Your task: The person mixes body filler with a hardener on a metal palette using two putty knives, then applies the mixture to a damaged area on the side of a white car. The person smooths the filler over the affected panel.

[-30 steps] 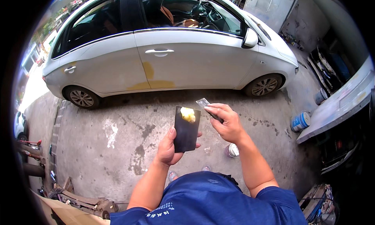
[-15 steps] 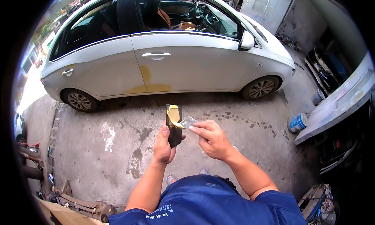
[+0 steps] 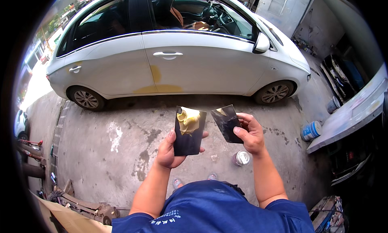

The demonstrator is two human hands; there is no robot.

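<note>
My left hand (image 3: 165, 151) grips a black rectangular plate (image 3: 186, 144) upright in front of me, with a creamy mound of yellow paste (image 3: 188, 119) on its upper part. Beside it, separated by a narrow gap, my right hand (image 3: 251, 136) is closed on a dark flat spreader (image 3: 223, 123), thumb on its face, with a small pale smear near its top corner. Beyond both, a white car (image 3: 210, 67) stands side-on, with mustard-yellow patches (image 3: 157, 87) low on its doors.
A lidded can (image 3: 242, 157) stands on the stained concrete floor (image 3: 121, 160) right of my feet. A blue-labeled bucket (image 3: 310, 131) and leaning white panel (image 3: 348, 113) are at the right. Metal parts (image 3: 87, 206) lie lower left; dark car panels (image 3: 339, 75) are stacked at the right.
The spreader dipped into the paste half a second ago; it has since moved right, apart from the plate, and turned face-on. The plate has turned back toward me, its paste reshaped.
</note>
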